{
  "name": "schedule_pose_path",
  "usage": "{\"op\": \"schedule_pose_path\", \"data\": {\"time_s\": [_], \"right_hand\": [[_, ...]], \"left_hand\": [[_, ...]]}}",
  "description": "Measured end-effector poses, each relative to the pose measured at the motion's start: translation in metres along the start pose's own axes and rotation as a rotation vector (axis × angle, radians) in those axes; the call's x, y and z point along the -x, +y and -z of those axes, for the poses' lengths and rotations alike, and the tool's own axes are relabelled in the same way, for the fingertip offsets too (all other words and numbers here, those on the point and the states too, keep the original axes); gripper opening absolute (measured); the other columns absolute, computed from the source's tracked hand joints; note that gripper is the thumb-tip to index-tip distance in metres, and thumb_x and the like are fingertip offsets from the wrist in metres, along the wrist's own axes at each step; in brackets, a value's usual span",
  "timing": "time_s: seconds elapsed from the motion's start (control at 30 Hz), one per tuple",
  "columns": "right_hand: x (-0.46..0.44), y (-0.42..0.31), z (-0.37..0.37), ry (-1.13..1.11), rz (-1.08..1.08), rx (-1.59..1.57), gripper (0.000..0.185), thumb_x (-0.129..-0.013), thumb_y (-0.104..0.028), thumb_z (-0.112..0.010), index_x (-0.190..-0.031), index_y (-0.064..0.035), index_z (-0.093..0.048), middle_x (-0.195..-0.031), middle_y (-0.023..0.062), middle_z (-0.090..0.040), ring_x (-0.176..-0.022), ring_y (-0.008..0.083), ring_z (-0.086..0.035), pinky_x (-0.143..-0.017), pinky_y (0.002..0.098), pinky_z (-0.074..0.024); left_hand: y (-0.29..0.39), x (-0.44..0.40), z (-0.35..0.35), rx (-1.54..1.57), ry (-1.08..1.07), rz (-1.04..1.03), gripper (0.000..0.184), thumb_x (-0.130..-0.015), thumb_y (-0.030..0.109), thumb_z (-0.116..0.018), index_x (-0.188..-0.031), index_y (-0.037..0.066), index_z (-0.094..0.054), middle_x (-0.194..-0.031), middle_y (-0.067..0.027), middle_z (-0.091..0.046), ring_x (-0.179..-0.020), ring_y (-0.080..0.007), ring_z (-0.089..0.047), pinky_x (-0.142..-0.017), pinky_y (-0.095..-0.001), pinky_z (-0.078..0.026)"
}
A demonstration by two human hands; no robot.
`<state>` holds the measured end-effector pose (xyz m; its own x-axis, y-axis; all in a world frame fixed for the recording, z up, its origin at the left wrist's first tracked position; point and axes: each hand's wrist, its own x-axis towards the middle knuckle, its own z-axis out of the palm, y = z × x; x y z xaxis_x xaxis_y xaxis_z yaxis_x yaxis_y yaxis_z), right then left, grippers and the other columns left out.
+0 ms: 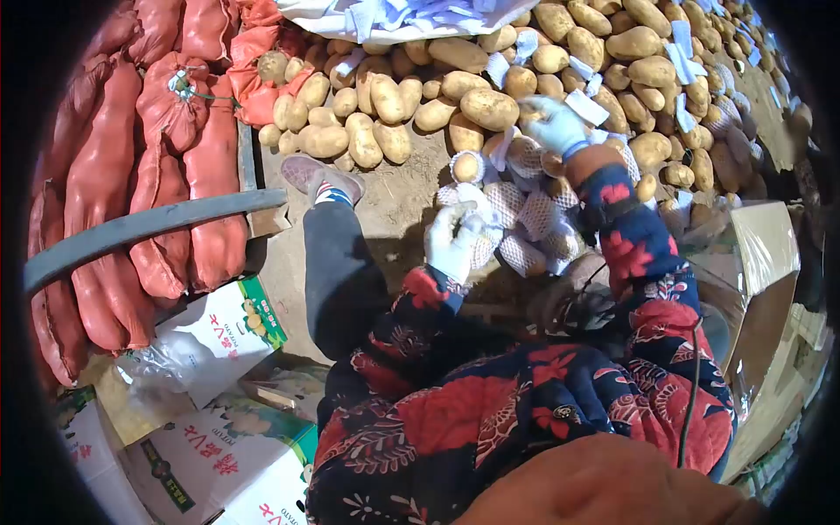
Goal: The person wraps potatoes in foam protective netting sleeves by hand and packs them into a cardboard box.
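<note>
My left hand [451,242], in a white glove, is held low in front of me with its fingers curled. White netting lies against its fingertips, and I cannot make out what, if anything, is inside the grip. My right hand [557,125], in a pale glove, reaches over the heap with fingers stretched toward a large bare potato [490,109]. Below it sit several potatoes in white foam nets [538,215]. One netted potato [467,166] shows its brown skin at the top. A flat pale foam net [586,107] lies beside my right hand.
Loose potatoes [363,140] spread across the ground ahead. A white sack [411,31] of bluish foam nets stands at the top. Full red sacks [96,201] lie left behind a grey curved bar [157,223]. Printed potato cartons [219,341] are lower left; an open carton [761,254] is right.
</note>
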<state>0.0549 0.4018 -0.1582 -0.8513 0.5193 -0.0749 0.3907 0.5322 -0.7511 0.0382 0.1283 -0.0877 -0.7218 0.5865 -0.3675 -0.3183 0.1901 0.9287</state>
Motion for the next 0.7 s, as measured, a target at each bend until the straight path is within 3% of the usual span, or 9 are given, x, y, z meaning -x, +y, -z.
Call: {"op": "schedule_pose_path", "data": {"time_s": [0.03, 0.17, 0.3, 0.37, 0.4, 0.47, 0.53, 0.6, 0.7], "right_hand": [[-0.018, 0.012, 0.011, 0.072, -0.104, 0.415, 0.041, -0.073, -0.021, -0.059, -0.112, -0.0116, -0.053, -0.108, 0.0122, -0.056, -0.100, 0.0293, -0.054, -0.086, 0.0387, -0.0419], [-0.061, 0.049, 0.010, -0.020, -0.190, 0.744, 0.040, -0.072, -0.021, -0.058, -0.108, -0.0070, -0.052, -0.110, 0.0175, -0.051, -0.101, 0.0329, -0.051, -0.086, 0.0431, -0.0410], [-0.074, 0.051, 0.013, -0.068, -0.236, 0.696, 0.039, -0.070, -0.023, -0.058, -0.104, -0.0044, -0.053, -0.113, 0.0180, -0.049, -0.102, 0.0339, -0.050, -0.088, 0.0423, -0.0390], [-0.071, 0.056, 0.018, 0.012, -0.309, 0.574, 0.041, -0.067, -0.028, -0.061, -0.101, -0.0051, -0.055, -0.115, 0.0172, -0.050, -0.103, 0.0341, -0.050, -0.092, 0.0398, -0.0360], [-0.061, 0.046, 0.028, 0.031, -0.384, 0.489, 0.047, -0.063, -0.034, -0.065, -0.100, -0.0051, -0.058, -0.109, 0.0157, -0.055, -0.102, 0.0326, -0.051, -0.096, 0.0370, -0.0319], [-0.033, 0.077, 0.026, 0.378, -0.191, 0.199, 0.047, -0.063, -0.028, -0.070, -0.101, -0.0028, -0.058, -0.090, 0.0105, -0.062, -0.080, 0.0249, -0.058, -0.080, 0.0329, -0.0440], [-0.002, 0.073, 0.033, 0.347, -0.313, -0.464, 0.037, -0.067, -0.016, -0.071, -0.099, -0.0029, -0.058, -0.083, 0.0061, -0.062, -0.063, 0.0190, -0.058, -0.058, 0.0271, -0.0484], [0.041, 0.082, 0.033, 0.199, -0.362, -1.143, 0.032, -0.069, -0.013, -0.068, -0.097, -0.0020, -0.057, -0.085, 0.0053, -0.061, -0.074, 0.0189, -0.059, -0.063, 0.0314, -0.0491], [0.101, -0.014, 0.020, 0.055, -0.247, -1.578, 0.042, -0.075, -0.021, -0.060, -0.110, -0.0003, -0.051, -0.094, 0.0086, -0.060, -0.080, 0.0230, -0.059, -0.068, 0.0342, -0.0490]], "left_hand": [[0.003, 0.002, -0.002, 0.136, -0.037, -0.006, 0.027, -0.083, 0.007, -0.055, -0.108, -0.002, -0.050, -0.101, -0.0098, -0.057, -0.087, -0.0146, -0.055, -0.077, -0.0269, -0.045], [-0.021, -0.005, 0.007, -0.025, -0.090, -0.177, 0.040, -0.076, -0.006, -0.055, -0.115, -0.002, -0.047, -0.109, -0.0099, -0.054, -0.100, -0.0167, -0.051, -0.090, -0.0289, -0.039], [-0.003, -0.003, 0.006, -0.055, -0.098, -0.040, 0.042, -0.075, -0.007, -0.055, -0.116, -0.002, -0.048, -0.112, -0.0112, -0.053, -0.107, -0.0180, -0.048, -0.094, -0.0304, -0.036], [-0.007, -0.005, 0.010, -0.185, -0.093, -0.168, 0.040, -0.076, -0.007, -0.054, -0.115, 0.001, -0.050, -0.104, -0.0094, -0.057, -0.096, -0.0143, -0.053, -0.085, -0.0267, -0.042], [0.007, -0.001, 0.007, -0.131, -0.103, -0.083, 0.039, -0.078, -0.005, -0.052, -0.117, 0.000, -0.049, -0.109, -0.0099, -0.055, -0.100, -0.0151, -0.051, -0.087, -0.0272, -0.041], [0.016, 0.003, 0.003, -0.050, -0.089, 0.052, 0.039, -0.079, -0.004, -0.049, -0.118, -0.001, -0.048, -0.114, -0.0107, -0.053, -0.105, -0.0165, -0.049, -0.090, -0.0278, -0.038], [0.020, 0.004, 0.000, 0.000, -0.035, 0.148, 0.040, -0.078, -0.007, -0.049, -0.117, -0.001, -0.048, -0.114, -0.0113, -0.053, -0.107, -0.0176, -0.048, -0.092, -0.0281, -0.036], [-0.027, -0.007, 0.007, -0.135, -0.064, -0.335, 0.034, -0.081, -0.007, -0.048, -0.114, 0.004, -0.052, -0.091, -0.0073, -0.055, -0.072, -0.0088, -0.051, -0.059, -0.0224, -0.045], [0.014, 0.011, -0.001, -0.069, -0.109, -0.084, 0.033, -0.082, -0.006, -0.046, -0.114, 0.003, -0.051, -0.094, -0.0076, -0.055, -0.077, -0.0120, -0.052, -0.065, -0.0253, -0.046]]}}
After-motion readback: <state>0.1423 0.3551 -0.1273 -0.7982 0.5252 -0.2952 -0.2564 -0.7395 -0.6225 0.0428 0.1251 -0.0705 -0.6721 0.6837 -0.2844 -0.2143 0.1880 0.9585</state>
